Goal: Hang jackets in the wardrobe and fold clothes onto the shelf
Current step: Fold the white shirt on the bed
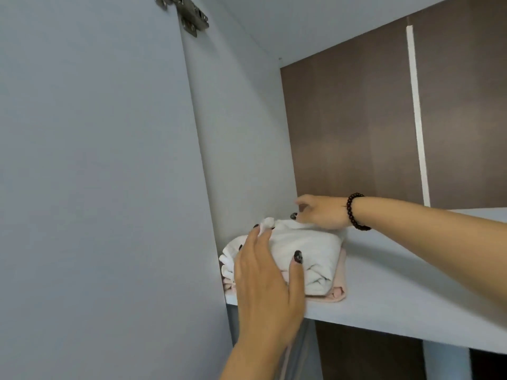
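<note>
A folded white garment [310, 250] lies on top of a folded pink garment [338, 292] at the left end of the pale wardrobe shelf [397, 283], against the side wall. My left hand [263, 283] presses on the front of the white garment with its fingers spread and fairly straight. My right hand [321, 212], with a dark bead bracelet on its wrist, rests on the rear edge of the pile. Its fingers are loosely curled and nothing shows between them.
The open wardrobe door [96, 160] with a metal hinge [186, 15] fills the left side. A brown back panel [351, 133] with a white vertical strip [417, 119] closes the rear. The shelf runs on bare to the right of the pile.
</note>
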Demonstrator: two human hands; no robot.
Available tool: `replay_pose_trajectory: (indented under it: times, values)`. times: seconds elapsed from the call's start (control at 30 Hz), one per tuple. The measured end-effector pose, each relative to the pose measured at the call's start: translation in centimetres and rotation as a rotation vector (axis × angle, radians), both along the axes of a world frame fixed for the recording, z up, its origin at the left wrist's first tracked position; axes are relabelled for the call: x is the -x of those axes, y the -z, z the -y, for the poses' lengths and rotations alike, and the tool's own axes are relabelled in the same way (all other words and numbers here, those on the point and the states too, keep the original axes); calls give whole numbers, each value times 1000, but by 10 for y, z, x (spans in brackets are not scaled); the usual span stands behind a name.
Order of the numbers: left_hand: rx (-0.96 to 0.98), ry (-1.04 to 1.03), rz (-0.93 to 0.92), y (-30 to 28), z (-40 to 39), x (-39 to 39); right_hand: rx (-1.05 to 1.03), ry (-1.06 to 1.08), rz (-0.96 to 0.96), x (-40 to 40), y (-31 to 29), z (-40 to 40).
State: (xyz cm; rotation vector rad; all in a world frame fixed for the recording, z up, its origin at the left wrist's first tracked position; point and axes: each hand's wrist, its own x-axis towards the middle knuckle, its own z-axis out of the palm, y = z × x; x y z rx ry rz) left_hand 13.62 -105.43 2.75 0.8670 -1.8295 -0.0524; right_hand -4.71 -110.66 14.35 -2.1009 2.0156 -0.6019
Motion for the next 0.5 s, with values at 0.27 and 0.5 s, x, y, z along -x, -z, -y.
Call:
replay_pose_trajectory:
  times: [0.27,0.5]
  values:
    - [-21,-41,7,20,10,-6,-19,95,74,-30,38,-52]
    - [24,-116,311,18,6,-25,221,175,474,-62,58,-99]
